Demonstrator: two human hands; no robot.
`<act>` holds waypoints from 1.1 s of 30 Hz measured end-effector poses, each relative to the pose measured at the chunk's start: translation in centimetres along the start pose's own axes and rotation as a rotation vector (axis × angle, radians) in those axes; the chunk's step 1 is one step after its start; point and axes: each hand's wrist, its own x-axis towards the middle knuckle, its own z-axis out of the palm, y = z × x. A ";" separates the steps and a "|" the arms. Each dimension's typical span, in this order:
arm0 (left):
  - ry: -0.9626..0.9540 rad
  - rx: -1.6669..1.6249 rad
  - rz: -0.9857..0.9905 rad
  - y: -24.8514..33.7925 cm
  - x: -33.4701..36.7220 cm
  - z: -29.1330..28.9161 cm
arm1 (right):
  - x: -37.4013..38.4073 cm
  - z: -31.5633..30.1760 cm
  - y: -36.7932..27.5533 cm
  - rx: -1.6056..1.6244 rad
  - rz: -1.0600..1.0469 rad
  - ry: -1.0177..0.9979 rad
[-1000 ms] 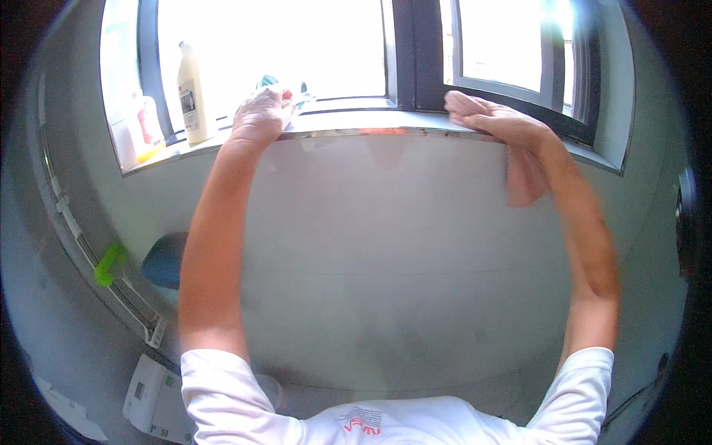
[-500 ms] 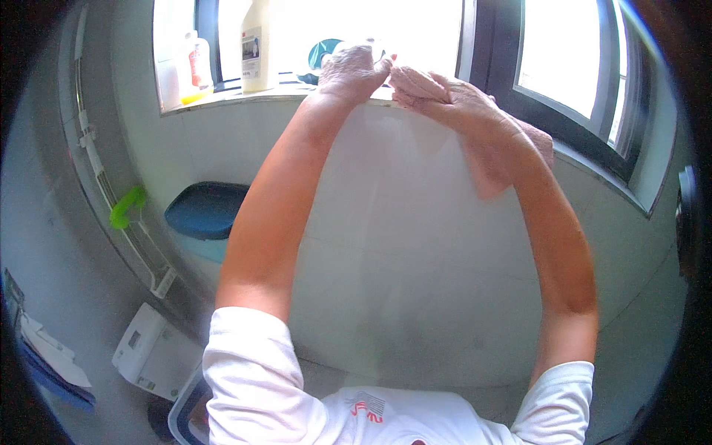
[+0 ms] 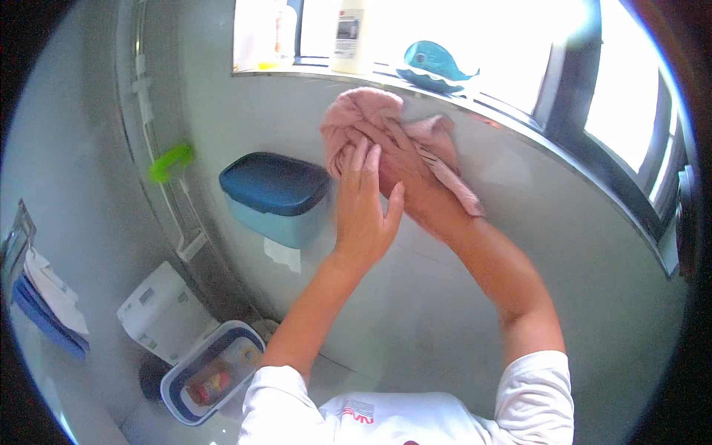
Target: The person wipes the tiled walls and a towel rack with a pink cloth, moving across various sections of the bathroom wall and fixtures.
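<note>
My right hand (image 3: 406,174) presses a pink cloth (image 3: 363,111) against the tiled wall just below the windowsill. The cloth is bunched under its fingers, and one end hangs out beside the wrist. Close on the left, my left hand (image 3: 363,204) has its fingers stretched out, with the fingertips at the cloth's lower edge; whether they touch it I cannot tell. Above, on the windowsill (image 3: 311,73), sits a teal whale-shaped holder (image 3: 434,67) with a white lower rim, apart from both hands.
A pale bottle (image 3: 347,37) and a second bottle (image 3: 278,37) stand on the sill. A blue tissue box with dark lid (image 3: 274,184) is fixed to the wall. Lower left are a green hook (image 3: 172,163), a white box (image 3: 167,308), a basin (image 3: 174,397) with small items, and blue cloths (image 3: 48,315).
My left hand has left the whale-shaped holder on the sill and come down. My right hand has brought the cloth from the sill edge down and left onto the wall. The view has shifted.
</note>
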 end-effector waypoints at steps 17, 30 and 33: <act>0.361 0.174 -0.309 -18.9 11.8 0.1 | 15.2 10.8 -2.6 0.337 0.343 0.238; 0.240 0.304 -0.193 -10.1 7.9 3.4 | 5.1 7.8 -1.9 0.591 0.569 0.413; 0.205 0.183 -0.135 -7.8 6.6 3.2 | 2.5 4.6 0.0 0.578 0.435 0.384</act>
